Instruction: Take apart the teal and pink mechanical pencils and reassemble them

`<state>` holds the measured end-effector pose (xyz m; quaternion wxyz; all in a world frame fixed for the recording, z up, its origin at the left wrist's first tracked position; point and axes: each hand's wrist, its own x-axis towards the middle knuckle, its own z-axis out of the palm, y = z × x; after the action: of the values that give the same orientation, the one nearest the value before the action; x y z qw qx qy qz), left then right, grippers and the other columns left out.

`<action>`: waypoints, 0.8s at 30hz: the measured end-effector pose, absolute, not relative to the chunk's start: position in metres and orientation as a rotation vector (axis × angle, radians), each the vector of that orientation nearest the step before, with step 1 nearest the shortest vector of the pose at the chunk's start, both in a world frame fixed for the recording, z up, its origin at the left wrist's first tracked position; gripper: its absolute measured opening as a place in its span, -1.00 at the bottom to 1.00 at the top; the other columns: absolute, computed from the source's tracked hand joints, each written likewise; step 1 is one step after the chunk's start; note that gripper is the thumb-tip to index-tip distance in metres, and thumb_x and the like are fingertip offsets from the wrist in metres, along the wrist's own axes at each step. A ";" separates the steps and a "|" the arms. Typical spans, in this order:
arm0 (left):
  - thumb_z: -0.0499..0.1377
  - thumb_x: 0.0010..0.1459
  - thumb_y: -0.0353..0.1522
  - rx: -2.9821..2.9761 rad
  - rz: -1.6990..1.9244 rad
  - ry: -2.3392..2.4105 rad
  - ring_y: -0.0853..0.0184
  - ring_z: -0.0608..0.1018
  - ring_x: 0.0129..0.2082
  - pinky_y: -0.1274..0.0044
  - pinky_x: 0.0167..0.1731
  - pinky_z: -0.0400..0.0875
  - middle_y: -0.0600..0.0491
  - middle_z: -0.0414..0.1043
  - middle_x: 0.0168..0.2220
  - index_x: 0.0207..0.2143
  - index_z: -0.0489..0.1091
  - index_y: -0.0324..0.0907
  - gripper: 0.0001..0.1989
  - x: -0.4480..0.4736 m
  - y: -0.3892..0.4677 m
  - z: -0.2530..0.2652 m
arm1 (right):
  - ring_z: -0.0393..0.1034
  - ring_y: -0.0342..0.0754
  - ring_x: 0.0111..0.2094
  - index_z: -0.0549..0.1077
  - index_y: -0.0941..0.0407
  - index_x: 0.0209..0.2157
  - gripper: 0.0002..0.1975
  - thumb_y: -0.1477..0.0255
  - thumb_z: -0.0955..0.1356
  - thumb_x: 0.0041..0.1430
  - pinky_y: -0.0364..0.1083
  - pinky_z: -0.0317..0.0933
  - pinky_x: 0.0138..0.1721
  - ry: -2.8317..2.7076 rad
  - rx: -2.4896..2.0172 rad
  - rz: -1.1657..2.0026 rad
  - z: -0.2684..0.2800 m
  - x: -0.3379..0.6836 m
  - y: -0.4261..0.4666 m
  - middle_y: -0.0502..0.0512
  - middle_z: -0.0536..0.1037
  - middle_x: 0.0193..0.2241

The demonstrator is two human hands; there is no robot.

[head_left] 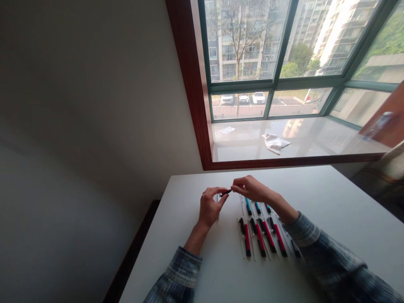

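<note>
Piece (pixel 225 193), slim and black, between hands (pixel 209 208)

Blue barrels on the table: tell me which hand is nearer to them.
Right. The right hand is just beyond the blue barrels, overlapping their far ends in view; the left hand is off to their left, clearly apart.

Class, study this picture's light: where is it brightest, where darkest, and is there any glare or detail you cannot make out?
Head view: brightest at the window, the sunlit building washed out; darkest along the shadowed wall; reflections glare on the glossy sill; fine detail is lost on the small dark piece between the left hand and right hand.
</note>
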<state>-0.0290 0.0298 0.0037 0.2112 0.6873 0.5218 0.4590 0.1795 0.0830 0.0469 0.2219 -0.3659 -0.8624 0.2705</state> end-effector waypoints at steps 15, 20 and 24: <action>0.34 0.15 -0.35 1.911 1.276 1.447 0.16 0.59 -0.13 0.29 -0.03 0.44 0.05 0.64 -0.21 -0.23 0.60 -0.02 -0.89 -0.030 0.029 0.006 | 0.32 -0.13 -0.49 0.57 0.14 -0.32 -0.59 0.12 0.28 0.39 -0.14 0.10 -0.44 -2.424 -0.990 0.775 0.049 0.181 0.082 0.07 0.57 -0.46; 0.33 0.17 -0.33 1.914 1.287 1.436 0.16 0.58 -0.13 0.31 -0.04 0.43 0.05 0.64 -0.21 -0.23 0.60 -0.02 -0.89 -0.031 0.030 0.005 | 0.33 -0.12 -0.46 0.56 0.12 -0.26 -0.63 0.12 0.31 0.36 -0.15 0.12 -0.42 -2.439 -0.963 0.781 0.050 0.181 0.081 0.05 0.56 -0.44; 0.33 0.16 -0.33 1.871 1.305 1.426 0.16 0.56 -0.11 0.30 -0.03 0.41 0.04 0.64 -0.20 -0.22 0.62 -0.02 -0.88 -0.032 0.031 0.004 | 0.22 -0.16 -0.51 0.55 0.13 -0.27 -0.61 0.13 0.27 0.40 -0.16 0.06 -0.45 -2.475 -0.963 0.765 0.050 0.181 0.082 0.00 0.49 -0.51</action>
<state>-0.0323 0.0310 0.0039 0.2238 0.6779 0.5165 0.4728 0.1812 0.0822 0.0498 0.1878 -0.3421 -0.8796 0.2720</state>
